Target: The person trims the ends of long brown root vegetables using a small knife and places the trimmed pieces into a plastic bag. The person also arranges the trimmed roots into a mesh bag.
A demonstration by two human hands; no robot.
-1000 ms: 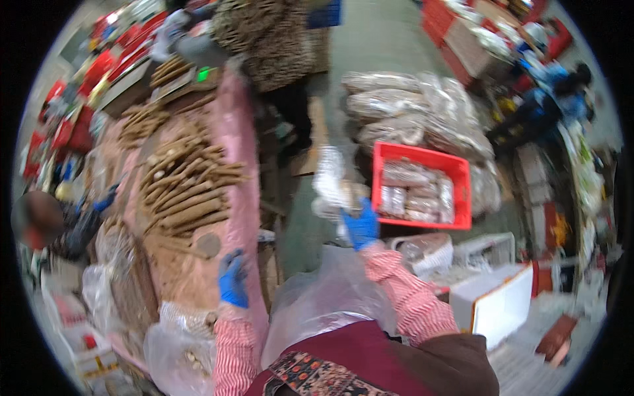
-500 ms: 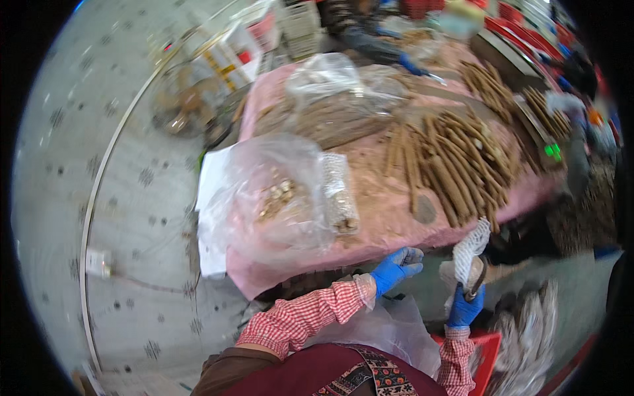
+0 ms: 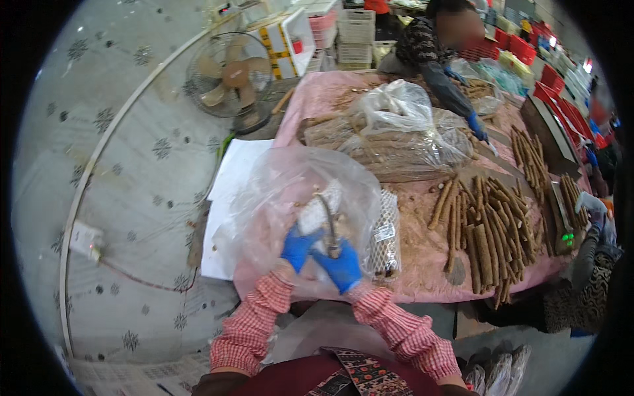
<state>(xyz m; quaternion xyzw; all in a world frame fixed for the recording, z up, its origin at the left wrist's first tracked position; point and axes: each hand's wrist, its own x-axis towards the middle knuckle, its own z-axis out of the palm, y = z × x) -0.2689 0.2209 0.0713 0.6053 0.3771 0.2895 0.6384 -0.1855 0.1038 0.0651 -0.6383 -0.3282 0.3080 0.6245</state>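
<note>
Two blue-gloved hands, left [image 3: 298, 245] and right [image 3: 339, 265], gripped one netted root [image 3: 325, 218] over an open clear bag [image 3: 290, 191] at the table's [image 3: 422, 277] near edge; many brown roots [image 3: 492, 228] lay unpacked.

i count two blue-gloved hands of mine, the left hand [image 3: 298, 245] and the right hand [image 3: 341, 266], sharing one curved root [image 3: 326, 221] in one white foam net sleeve [image 3: 316, 212]. one big clear bag [image 3: 264, 198] sits under them. one netted root package [image 3: 384, 232] lies just beside. further up the pink table [image 3: 422, 277] i see two more clear bags of roots [image 3: 396, 135]. the loose brown roots [image 3: 492, 228] are too many to count exactly. one fan [image 3: 228, 76] stands on the floor. one other person [image 3: 436, 46] works at the far end.
</note>
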